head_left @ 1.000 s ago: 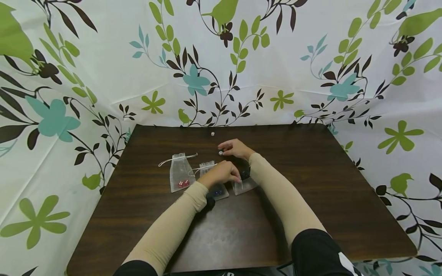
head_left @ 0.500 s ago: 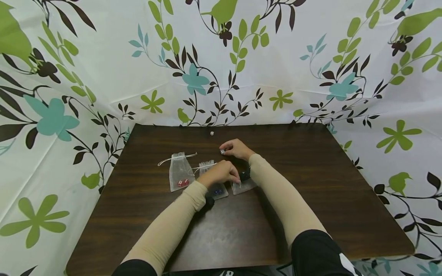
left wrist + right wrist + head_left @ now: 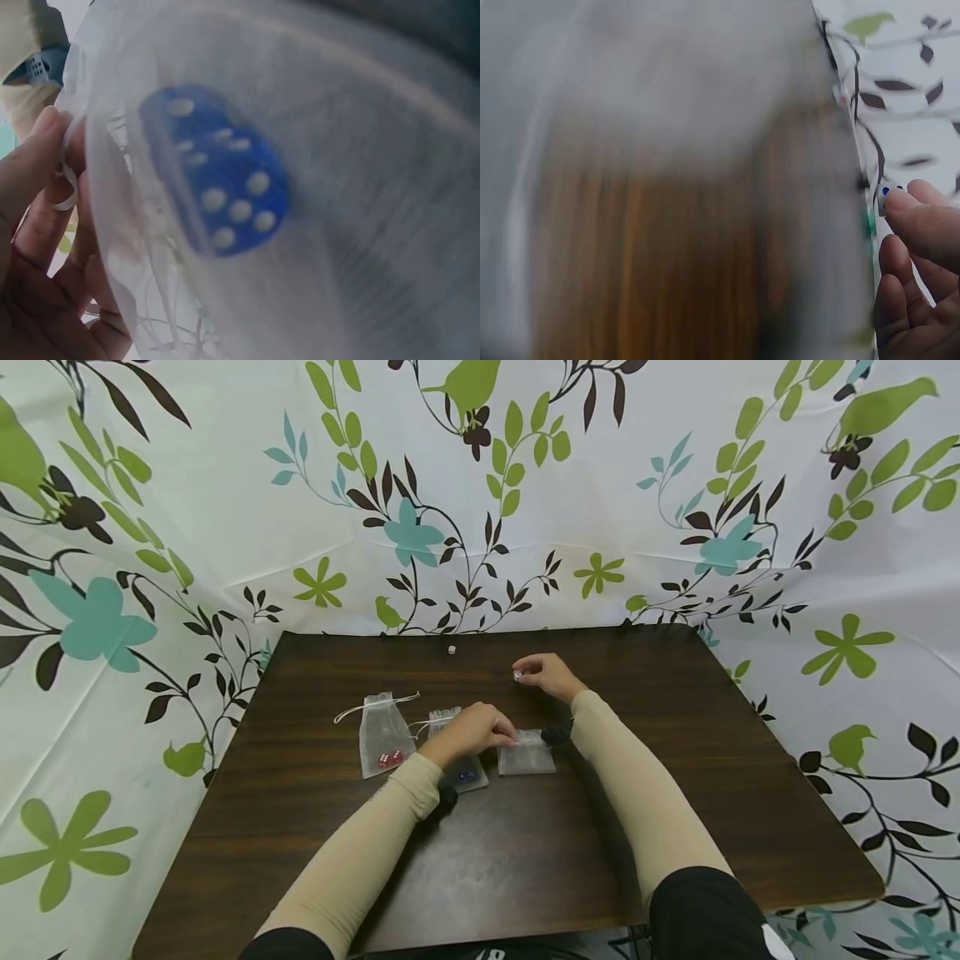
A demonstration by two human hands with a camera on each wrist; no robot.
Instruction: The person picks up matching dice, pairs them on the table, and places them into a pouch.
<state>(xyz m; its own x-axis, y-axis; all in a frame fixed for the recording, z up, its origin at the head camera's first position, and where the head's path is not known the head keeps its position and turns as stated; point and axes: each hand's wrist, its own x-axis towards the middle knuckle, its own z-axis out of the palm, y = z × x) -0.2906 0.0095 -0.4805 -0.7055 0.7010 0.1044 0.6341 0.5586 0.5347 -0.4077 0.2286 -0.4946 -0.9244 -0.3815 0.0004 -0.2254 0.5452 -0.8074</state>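
My left hand [image 3: 480, 727] pinches the top edge of the rightmost sheer white pouch [image 3: 527, 762]. In the left wrist view, thumb and fingers grip pale fabric and a white cord [image 3: 69, 191]. Between thumb and fingers, my right hand [image 3: 551, 675] holds a small white die [image 3: 886, 198] with blue pips, up and right of that pouch. Partly under my left wrist lies the middle pouch [image 3: 471, 783], with blue dice [image 3: 225, 180] showing through its mesh. Left of it, another pouch [image 3: 378, 727] contains red dice [image 3: 390, 759].
A second white die [image 3: 452, 649] sits near the far edge of the dark wooden table [image 3: 675, 793]. White drawstrings [image 3: 375, 706] trail from the left pouch's top. A patterned curtain [image 3: 247, 510] hangs behind the table.
My right hand has picked up the white die and moved rightward with it. The left hand stays at the right pouch, which now shows more fully. The head view has shifted slightly.
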